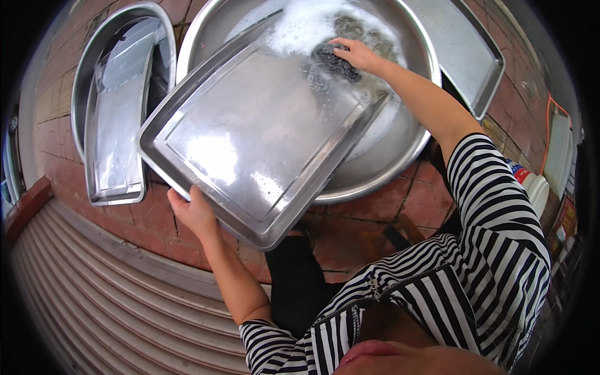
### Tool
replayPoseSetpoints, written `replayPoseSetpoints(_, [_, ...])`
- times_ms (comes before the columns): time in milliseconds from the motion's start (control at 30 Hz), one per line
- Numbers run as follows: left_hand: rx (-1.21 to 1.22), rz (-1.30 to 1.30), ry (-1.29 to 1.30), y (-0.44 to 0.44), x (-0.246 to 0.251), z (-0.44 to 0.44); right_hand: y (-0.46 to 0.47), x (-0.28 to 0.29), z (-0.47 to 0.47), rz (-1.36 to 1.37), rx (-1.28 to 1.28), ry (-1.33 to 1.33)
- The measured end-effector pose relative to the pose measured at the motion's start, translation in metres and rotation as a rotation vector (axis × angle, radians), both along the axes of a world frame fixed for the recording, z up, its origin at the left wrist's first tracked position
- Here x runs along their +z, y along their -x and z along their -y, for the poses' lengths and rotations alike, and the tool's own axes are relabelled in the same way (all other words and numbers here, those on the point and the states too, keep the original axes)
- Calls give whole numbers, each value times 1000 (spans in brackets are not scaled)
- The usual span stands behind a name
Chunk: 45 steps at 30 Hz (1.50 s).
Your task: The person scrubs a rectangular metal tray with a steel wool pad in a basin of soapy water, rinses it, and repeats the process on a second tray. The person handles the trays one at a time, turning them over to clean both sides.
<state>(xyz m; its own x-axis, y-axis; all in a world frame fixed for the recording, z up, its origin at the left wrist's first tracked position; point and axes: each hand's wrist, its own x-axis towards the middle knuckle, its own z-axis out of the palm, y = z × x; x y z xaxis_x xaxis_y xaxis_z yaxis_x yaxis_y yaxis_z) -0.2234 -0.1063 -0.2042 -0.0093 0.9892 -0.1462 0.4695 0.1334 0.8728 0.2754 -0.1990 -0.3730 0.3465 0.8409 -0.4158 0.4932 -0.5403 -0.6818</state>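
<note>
My left hand point(196, 213) grips the near left edge of a large rectangular metal tray point(248, 126). The tray slants across a wide round metal basin point(382, 180), its far end dipping into sudsy water point(304, 23). In my right hand point(358, 54) is a dark grey scouring pad point(335, 61), pressed close to the tray's far right part at the waterline. Foam and bubbles surround the pad, and whether it touches the metal there is hard to tell.
Left of the basin stands an oval metal tub point(77, 103) with another metal tray point(117, 154) leaning in it. A further metal tray point(473, 61) lies at the right. Red paving point(379, 201) runs underneath, and a ribbed shutter point(126, 300) borders the lower left. White containers point(536, 190) stand at far right.
</note>
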Motion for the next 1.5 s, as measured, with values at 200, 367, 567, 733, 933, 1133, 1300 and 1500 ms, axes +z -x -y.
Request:
replayPoseSetpoints(200, [-16,-54,8,1,4,1,-7,21,-13,-211,-246,114])
replayPoseSetpoints(367, [23,-39,25,4,3,-24,25,15,11,696,20,-110])
replayPoseSetpoints(567, [2,-190,-82,-8,-1,-76,45,1,33,691,-29,154])
replayPoseSetpoints(733, [-19,20,-132,-20,23,-56,17,33,-15,527,6,136])
replayPoseSetpoints(933, [-17,119,-134,-41,65,-37,62,140,-89,251,164,-414])
replayPoseSetpoints(1133, [-61,41,-204,-72,135,-17,111,259,-153,223,311,-842])
replayPoseSetpoints(1300, [-180,9,-351,-103,202,-3,144,361,-167,45,506,-917])
replayPoseSetpoints(1500, [-305,-128,-556,-129,246,14,131,455,-125,13,724,-1037])
